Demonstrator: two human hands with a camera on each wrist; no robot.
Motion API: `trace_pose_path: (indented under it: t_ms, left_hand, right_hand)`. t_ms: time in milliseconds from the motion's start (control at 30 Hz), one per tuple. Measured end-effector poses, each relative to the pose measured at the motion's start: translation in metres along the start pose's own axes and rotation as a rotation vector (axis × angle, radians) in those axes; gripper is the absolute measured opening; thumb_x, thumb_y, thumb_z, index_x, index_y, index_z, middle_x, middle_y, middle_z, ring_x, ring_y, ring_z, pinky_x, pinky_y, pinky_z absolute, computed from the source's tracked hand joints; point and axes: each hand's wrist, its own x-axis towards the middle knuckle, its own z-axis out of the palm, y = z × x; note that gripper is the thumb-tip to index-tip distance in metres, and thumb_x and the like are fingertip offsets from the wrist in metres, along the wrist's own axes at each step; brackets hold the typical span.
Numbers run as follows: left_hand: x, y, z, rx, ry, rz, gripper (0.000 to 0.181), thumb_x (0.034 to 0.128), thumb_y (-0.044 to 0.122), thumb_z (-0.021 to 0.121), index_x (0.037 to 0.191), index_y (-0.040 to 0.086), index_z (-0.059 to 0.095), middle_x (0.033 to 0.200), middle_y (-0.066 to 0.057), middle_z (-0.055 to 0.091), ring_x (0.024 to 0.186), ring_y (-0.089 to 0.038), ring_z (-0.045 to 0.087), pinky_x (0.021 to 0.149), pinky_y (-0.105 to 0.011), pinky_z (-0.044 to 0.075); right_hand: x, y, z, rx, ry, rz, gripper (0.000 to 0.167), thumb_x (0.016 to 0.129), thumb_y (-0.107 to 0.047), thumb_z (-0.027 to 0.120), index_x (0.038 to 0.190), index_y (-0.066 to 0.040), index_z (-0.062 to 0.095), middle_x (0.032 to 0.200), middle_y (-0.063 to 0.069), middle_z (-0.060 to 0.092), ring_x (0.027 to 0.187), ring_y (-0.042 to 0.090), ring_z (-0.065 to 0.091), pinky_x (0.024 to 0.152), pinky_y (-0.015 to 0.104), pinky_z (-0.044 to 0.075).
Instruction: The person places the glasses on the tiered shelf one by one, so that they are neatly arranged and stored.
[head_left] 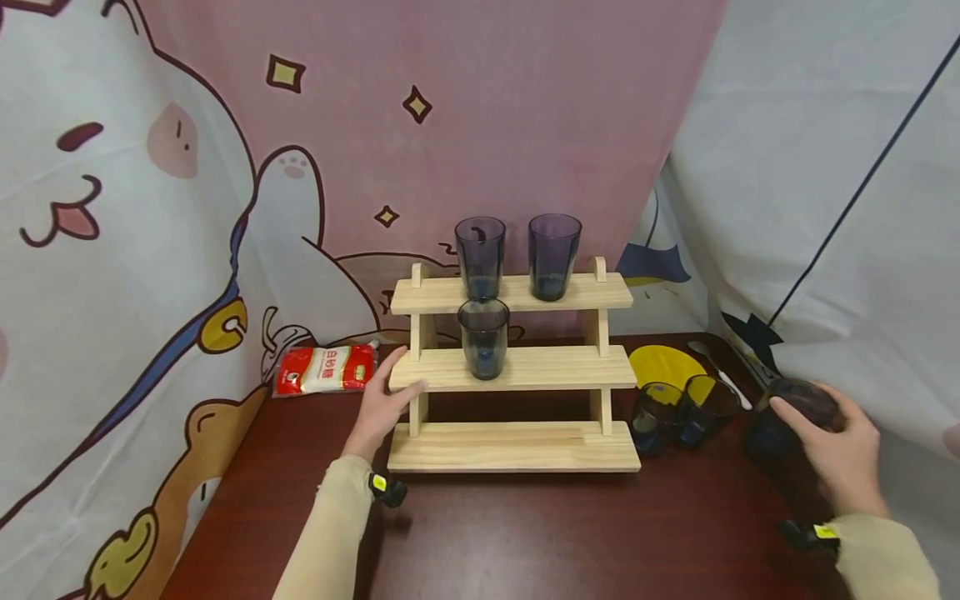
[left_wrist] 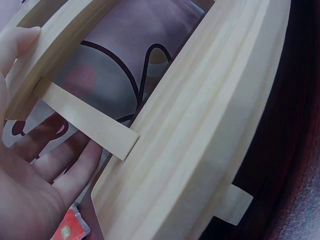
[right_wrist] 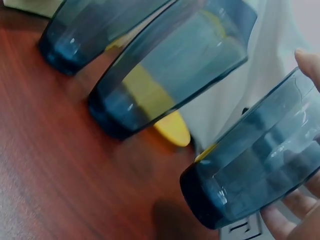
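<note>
Glass held over reddish table; pink backdrop behind

Soft, even light fills the head view, seemingly from above; a pale glare lies on the near part of the counter, a thin dark shadow under the shelf; the left wrist view looks hazy and cool, its straight boards bowed by distortion; in the right wrist view, small white highlights dot the slightly soft glasses.
</note>
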Motion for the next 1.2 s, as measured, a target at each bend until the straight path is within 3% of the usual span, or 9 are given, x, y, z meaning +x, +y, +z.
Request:
trace_pose_path:
  t_ms: [200, 400, 533, 767, 900, 1200]
  left_hand:
    - [0.001, -0.001, 0.0, -0.017, -0.006, -0.002, 0.073, 0.0917, 0.025, 0.084, 0.154, 0.039, 0.05, 0.154, -0.004, 0.05, 0.111, -0.029, 0.064, 0.09, -0.045, 0.059]
    - [0.003, -0.001, -0.001, -0.047, -0.027, -0.037, 0.078, 0.0933, 0.02, 0.083, 0.16, 0.032, 0.044, 0.157, -0.007, 0.048, 0.112, -0.025, 0.063, 0.091, -0.042, 0.058]
    - [0.0, 0.008, -0.001, -0.039, -0.037, -0.064, 0.079, 0.0936, 0.017, 0.082, 0.161, 0.03, 0.043, 0.158, -0.008, 0.046, 0.112, -0.025, 0.063, 0.091, -0.042, 0.058]
    - [-0.015, 0.032, 0.0, -0.026, -0.046, -0.057, 0.078, 0.0939, 0.017, 0.081, 0.161, 0.024, 0.043, 0.158, -0.011, 0.047, 0.111, -0.026, 0.063, 0.092, -0.043, 0.058]
    - [-0.017, 0.034, 0.0, -0.026, -0.044, -0.05, 0.078, 0.0939, 0.018, 0.081, 0.162, 0.023, 0.043, 0.159, -0.011, 0.046, 0.112, -0.027, 0.063, 0.093, -0.045, 0.057]
    - [-0.015, 0.032, 0.0, -0.027, -0.042, -0.061, 0.076, 0.0936, 0.018, 0.082, 0.159, 0.029, 0.046, 0.158, -0.01, 0.046, 0.113, -0.028, 0.062, 0.093, -0.045, 0.057]
  right_hand:
    - [-0.009, -0.029, -0.006, 0.04, -0.001, -0.038, 0.064, 0.088, -0.017, 0.087, 0.146, -0.027, 0.062, 0.104, -0.019, 0.06, 0.074, 0.0, 0.055, 0.054, 0.015, 0.047]
    - [-0.019, -0.061, -0.006, 0.18, -0.05, -0.11, 0.063, 0.087, -0.006, 0.085, 0.144, -0.021, 0.064, 0.106, -0.018, 0.065, 0.086, -0.002, 0.06, 0.067, 0.008, 0.049]
    - [-0.028, -0.081, -0.001, 0.304, -0.104, -0.194, 0.061, 0.086, 0.002, 0.083, 0.142, -0.012, 0.064, 0.105, -0.012, 0.073, 0.088, 0.0, 0.065, 0.072, 0.007, 0.05]
    - [-0.041, -0.112, 0.01, 0.342, -0.184, -0.334, 0.058, 0.089, 0.008, 0.077, 0.143, -0.005, 0.061, 0.111, -0.008, 0.075, 0.094, 0.001, 0.069, 0.074, 0.009, 0.052]
    - [-0.047, -0.128, 0.02, 0.389, -0.188, -0.358, 0.055, 0.088, 0.012, 0.075, 0.14, -0.003, 0.063, 0.11, -0.007, 0.074, 0.096, 0.003, 0.068, 0.073, 0.01, 0.053]
    - [-0.056, -0.152, 0.049, 0.324, -0.287, -0.459, 0.055, 0.09, 0.01, 0.075, 0.142, -0.001, 0.061, 0.112, -0.004, 0.073, 0.089, 0.005, 0.068, 0.073, 0.011, 0.054]
